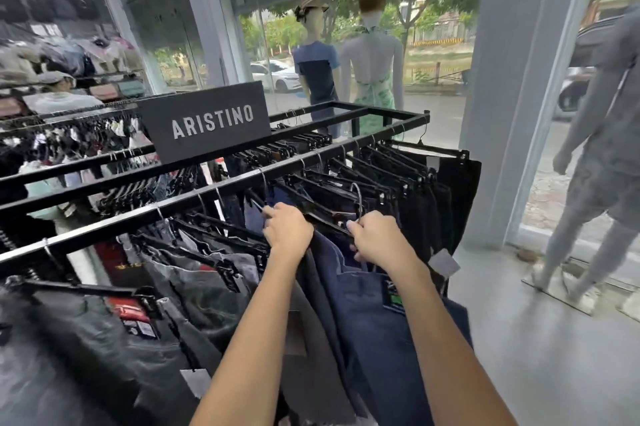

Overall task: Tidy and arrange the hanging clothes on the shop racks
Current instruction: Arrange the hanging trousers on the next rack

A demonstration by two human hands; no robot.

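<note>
Jeans (367, 328) of dark navy denim, likely heavy and limp, hang from a stiff black clip hanger (329, 217) just below the front rail (187, 197). Left hand (288, 230) and right hand (379, 240) each curl round one end of the hanger, the surest hold.

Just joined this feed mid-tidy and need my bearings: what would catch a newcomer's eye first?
The black ARISTINO sign stands atop the rack, centre left. Below it, the left hand and right hand both grip a black hanger carrying dark blue jeans, among rows of dark trousers. Beyond the rack, two dressed mannequins stand at the window.
</note>
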